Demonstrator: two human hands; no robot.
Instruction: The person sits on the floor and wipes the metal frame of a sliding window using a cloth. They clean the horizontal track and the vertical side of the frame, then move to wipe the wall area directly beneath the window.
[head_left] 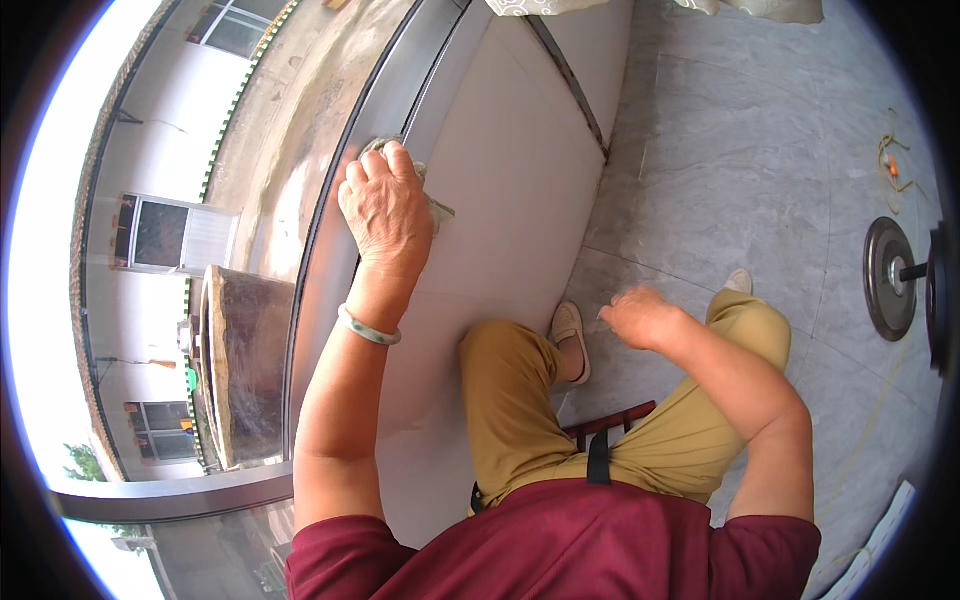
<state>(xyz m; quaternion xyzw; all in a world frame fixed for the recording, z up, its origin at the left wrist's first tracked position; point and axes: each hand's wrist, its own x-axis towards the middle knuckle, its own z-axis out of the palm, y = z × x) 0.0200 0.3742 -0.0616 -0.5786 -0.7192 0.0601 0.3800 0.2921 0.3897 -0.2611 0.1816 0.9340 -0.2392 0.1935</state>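
Observation:
My left hand (388, 210) is closed over a greenish-grey cloth (438, 213) and presses it against the metal window frame (318, 270). Part of the cloth shows past the fingertips and beside the palm; the rest is under the hand. A pale bangle (368, 326) circles that wrist. My right hand (640, 317) hangs in the air above the floor, near my right knee, with its fingers curled in. I make out nothing held in it.
Below the frame stands a smooth white wall panel (500, 150). Under me is a dark red stool (640, 412). On the grey tiled floor (720, 150), to the right, are a round weight plate (888, 280) and a yellow cord (884, 165). Patterned fabric (535, 6) hangs at the top.

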